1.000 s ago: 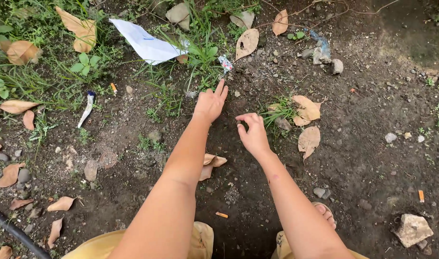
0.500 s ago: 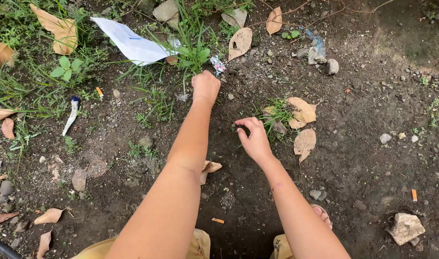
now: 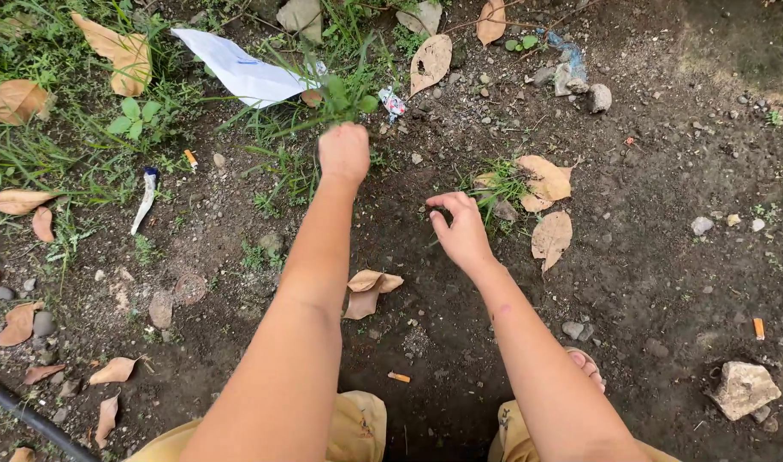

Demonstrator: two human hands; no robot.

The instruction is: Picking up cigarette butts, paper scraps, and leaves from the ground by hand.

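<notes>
My left hand (image 3: 344, 152) is closed in a fist around the base of a green weed (image 3: 340, 96) growing from the dark soil, its leaves sticking up above my knuckles. My right hand (image 3: 461, 229) hovers low over bare soil, with thumb and forefinger pinched together; whether something small is between them I cannot tell. Just right of it is a small grass tuft (image 3: 496, 184) with dry brown leaves (image 3: 547, 180) lying on it.
A crumpled white paper (image 3: 237, 70) lies among grass at the top left. A small candy wrapper (image 3: 393, 103), cigarette butts (image 3: 398, 376), stones (image 3: 744, 387) and dry leaves are scattered around. A black hose (image 3: 28, 417) crosses the bottom left corner. My toes (image 3: 586, 364) show below.
My left hand went from open fingers to a fist closed on the weed, and has drawn slightly left and back. My right hand stayed pinched near the grass tuft.
</notes>
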